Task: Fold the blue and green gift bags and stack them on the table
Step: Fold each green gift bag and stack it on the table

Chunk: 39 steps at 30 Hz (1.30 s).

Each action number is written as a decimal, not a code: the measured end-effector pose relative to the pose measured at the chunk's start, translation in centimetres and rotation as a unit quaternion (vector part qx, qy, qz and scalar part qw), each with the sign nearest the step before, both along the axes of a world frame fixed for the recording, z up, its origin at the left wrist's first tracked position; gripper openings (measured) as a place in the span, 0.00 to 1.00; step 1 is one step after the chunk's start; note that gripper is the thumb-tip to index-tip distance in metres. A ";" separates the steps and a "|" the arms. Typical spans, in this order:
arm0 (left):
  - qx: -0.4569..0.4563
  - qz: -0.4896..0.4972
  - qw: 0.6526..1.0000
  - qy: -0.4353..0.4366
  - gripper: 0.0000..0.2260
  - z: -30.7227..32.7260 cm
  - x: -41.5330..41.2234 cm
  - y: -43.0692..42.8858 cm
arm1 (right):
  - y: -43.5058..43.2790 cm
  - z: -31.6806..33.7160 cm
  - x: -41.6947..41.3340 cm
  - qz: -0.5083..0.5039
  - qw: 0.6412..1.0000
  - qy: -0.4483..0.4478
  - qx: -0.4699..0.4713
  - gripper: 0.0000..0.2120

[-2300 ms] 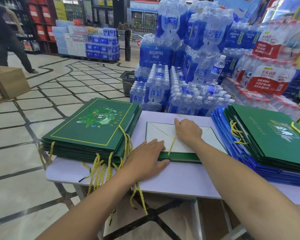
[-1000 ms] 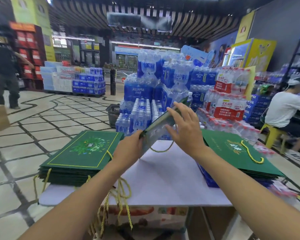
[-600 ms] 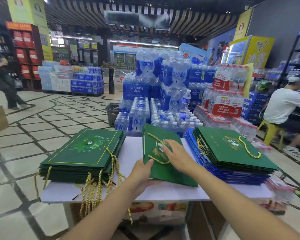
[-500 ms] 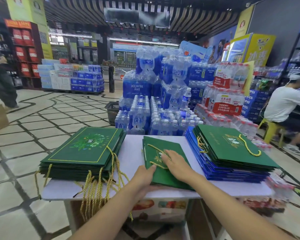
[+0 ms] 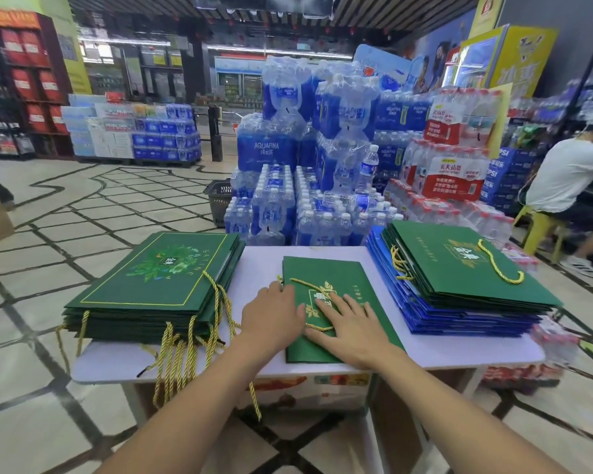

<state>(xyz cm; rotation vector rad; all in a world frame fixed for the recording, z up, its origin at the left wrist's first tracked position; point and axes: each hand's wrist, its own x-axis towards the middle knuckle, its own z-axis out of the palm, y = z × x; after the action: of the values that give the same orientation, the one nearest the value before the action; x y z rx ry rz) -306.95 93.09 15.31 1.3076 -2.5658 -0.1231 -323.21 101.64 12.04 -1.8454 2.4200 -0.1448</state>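
A flat green gift bag (image 5: 339, 278) with a gold cord handle lies in the middle of the white table (image 5: 117, 360). My left hand (image 5: 271, 319) rests at the bag's left edge, fingers straight. My right hand (image 5: 350, 326) presses flat on the bag's front, fingers spread over the gold logo. A stack of folded green bags (image 5: 151, 285) sits on the table's left side, gold cords hanging over the front edge. On the right, green bags (image 5: 459, 275) top a pile of blue bags (image 5: 459, 319).
Shrink-wrapped packs of water bottles (image 5: 305, 165) are piled right behind the table. A person in a white shirt (image 5: 569, 172) sits on a yellow stool at the far right. A dark shopping basket (image 5: 220, 200) stands on the tiled floor.
The green bag went from held up in both hands to lying flat on the table. Both hands now lie on it, and it has slid a little nearer the front edge.
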 end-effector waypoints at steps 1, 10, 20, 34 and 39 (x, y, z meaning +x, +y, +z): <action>-0.017 -0.019 1.000 0.007 0.21 -0.3 -0.5 -0.4 | 0.0 0.0 0.1 -0.002 1.000 0.007 0.000 0.44; 0.065 -0.096 0.992 -0.049 0.27 -2.6 -5.5 -7.9 | -0.3 -0.3 0.1 -0.002 1.000 0.017 0.011 0.45; 0.073 -0.081 0.991 -0.082 0.28 -4.5 -6.7 -10.2 | -0.4 -0.8 -0.3 -0.002 1.000 0.014 0.008 0.44; 0.080 -0.033 0.996 -0.007 0.29 -2.0 -1.0 -3.8 | -1.5 -0.7 0.3 -0.011 0.999 -0.014 -0.042 0.38; 0.203 -0.029 0.959 0.196 0.27 -2.4 -0.5 -4.0 | -2.5 -0.6 0.9 -0.020 0.990 -0.089 -0.110 0.30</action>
<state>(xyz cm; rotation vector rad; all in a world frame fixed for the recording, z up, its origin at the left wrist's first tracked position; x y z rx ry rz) -307.44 89.14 12.90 1.1826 -2.3026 -0.8691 -322.27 99.18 11.44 -1.7796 2.3988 -0.5759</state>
